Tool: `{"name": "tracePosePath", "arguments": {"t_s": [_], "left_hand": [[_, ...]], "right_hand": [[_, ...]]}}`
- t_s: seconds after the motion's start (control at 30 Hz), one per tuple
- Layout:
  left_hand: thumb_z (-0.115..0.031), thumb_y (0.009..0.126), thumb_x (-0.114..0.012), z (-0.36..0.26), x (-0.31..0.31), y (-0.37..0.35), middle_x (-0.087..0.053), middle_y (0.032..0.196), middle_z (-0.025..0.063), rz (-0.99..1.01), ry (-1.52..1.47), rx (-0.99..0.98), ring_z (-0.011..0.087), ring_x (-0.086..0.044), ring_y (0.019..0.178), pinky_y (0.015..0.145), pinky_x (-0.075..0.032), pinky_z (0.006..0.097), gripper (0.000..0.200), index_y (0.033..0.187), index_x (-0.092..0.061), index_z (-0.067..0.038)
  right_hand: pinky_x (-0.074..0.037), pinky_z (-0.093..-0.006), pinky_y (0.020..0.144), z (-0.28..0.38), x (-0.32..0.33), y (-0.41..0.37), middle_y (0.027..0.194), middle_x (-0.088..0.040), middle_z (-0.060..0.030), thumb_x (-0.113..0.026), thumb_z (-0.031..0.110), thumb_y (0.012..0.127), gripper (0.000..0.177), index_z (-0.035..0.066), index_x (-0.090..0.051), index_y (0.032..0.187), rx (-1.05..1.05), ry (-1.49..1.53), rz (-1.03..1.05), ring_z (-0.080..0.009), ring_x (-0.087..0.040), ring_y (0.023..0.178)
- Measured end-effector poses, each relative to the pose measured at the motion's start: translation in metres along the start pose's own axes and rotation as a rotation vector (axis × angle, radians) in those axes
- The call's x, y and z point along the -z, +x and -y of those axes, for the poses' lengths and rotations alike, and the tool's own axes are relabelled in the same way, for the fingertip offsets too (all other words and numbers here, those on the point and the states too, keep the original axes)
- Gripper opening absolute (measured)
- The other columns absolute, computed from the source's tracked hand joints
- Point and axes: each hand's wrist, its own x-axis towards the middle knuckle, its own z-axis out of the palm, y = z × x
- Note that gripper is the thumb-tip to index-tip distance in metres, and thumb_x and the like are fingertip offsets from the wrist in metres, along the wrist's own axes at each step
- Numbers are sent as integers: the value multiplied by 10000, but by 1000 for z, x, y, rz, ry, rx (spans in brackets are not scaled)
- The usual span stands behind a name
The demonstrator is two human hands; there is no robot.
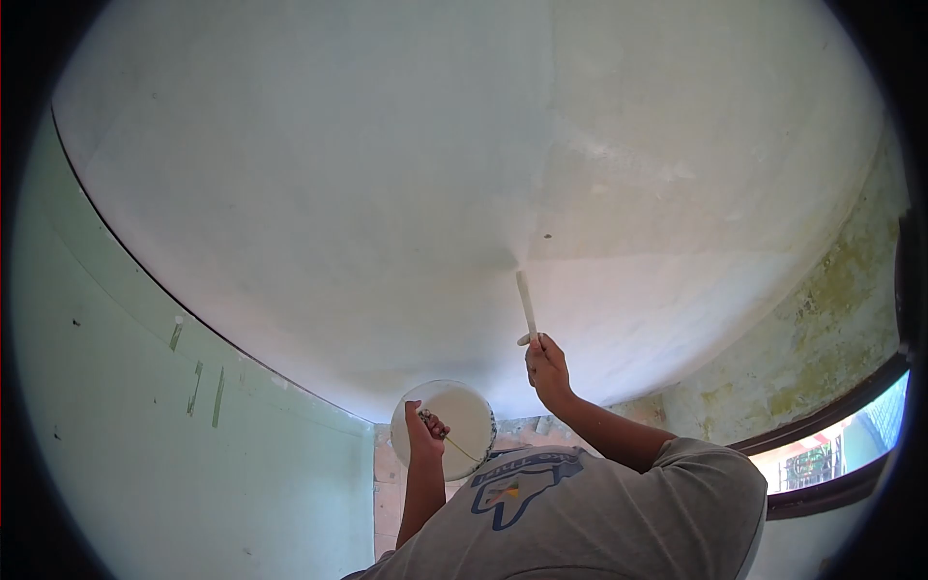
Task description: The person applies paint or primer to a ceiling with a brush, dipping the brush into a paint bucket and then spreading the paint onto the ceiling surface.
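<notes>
Two hands full: right hand is clamped on brush, its tip on the ceiling at 12 o'clock. Left hand, at its 8 o'clock, grips bucket by the handle. Risks: drips run down the arm; bucket tilts and spills.

ceiling is showing matt white paint, smooth at left, patchier at right | right wall is looking rough, mottled yellow-green plaster | left wall is reading as smooth matt pale green | bucket is looking like smooth white plastic | brush is appearing pale, material unclear | T-shirt is showing soft grey printed cloth
</notes>
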Motion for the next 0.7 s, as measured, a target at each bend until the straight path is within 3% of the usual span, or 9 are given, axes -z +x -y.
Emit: {"name": "tracePosePath", "arguments": {"t_s": [0.1,0.17,0.23,0.37,0.4,0.53,0.63,0.7], "left_hand": [[-449,816,-623,3,0,-1,-284,489,-44,-24,-3,3,136,-283,402,492,-334,338,390,637,-381,-201],[-442,814,-626,2,1,2,-276,491,-45,-9,18,10,133,-279,403,497,-339,340,389,637,-373,-205],[-441,813,-628,2,2,6,-276,492,-47,-4,26,14,132,-278,403,499,-341,341,388,639,-375,-205],[-440,793,-636,2,5,9,-295,484,-34,5,8,15,138,-299,403,516,-335,354,393,636,-374,-194],[-440,793,-636,0,5,8,-295,484,-34,8,4,8,138,-299,403,516,-335,354,393,636,-374,-194],[-440,795,-637,3,4,4,-295,486,-35,-27,2,-3,137,-301,404,512,-339,350,384,641,-386,-193],[-435,803,-636,4,10,9,-285,492,-41,-31,19,2,131,-286,402,505,-338,342,386,645,-379,-195],[-431,811,-635,5,9,12,-276,496,-47,-24,32,12,126,-268,400,498,-337,338,393,645,-366,-198]], "right_hand": [[-277,-182,520,50,-13,5,694,-358,82,-424,314,1110,301,46,-557,1148,95,45,75,-5,-318,597],[-288,-195,519,80,-27,21,710,-371,79,-425,312,1110,295,51,-563,1129,264,62,101,-11,-322,599],[-274,-197,472,85,-36,42,686,-366,78,-426,319,1109,292,59,-557,1122,233,74,88,-12,-312,554],[-256,-201,421,21,-30,43,661,-362,77,-434,322,1106,268,88,-564,1091,208,-36,-26,-16,-300,501],[-257,-203,418,6,-25,34,661,-362,79,-436,327,1104,273,84,-559,1076,85,-16,-22,-14,-297,497],[-255,-202,415,-9,-10,13,664,-365,80,-426,328,1107,282,76,-551,1080,27,-13,-26,-9,-292,493],[-252,-197,424,43,-29,8,670,-364,84,-417,335,1109,296,69,-544,1078,196,49,-14,-6,-288,502],[-253,-192,434,74,-41,24,675,-359,86,-415,335,1110,296,72,-544,1068,459,-52,8,-5,-284,511]]}}
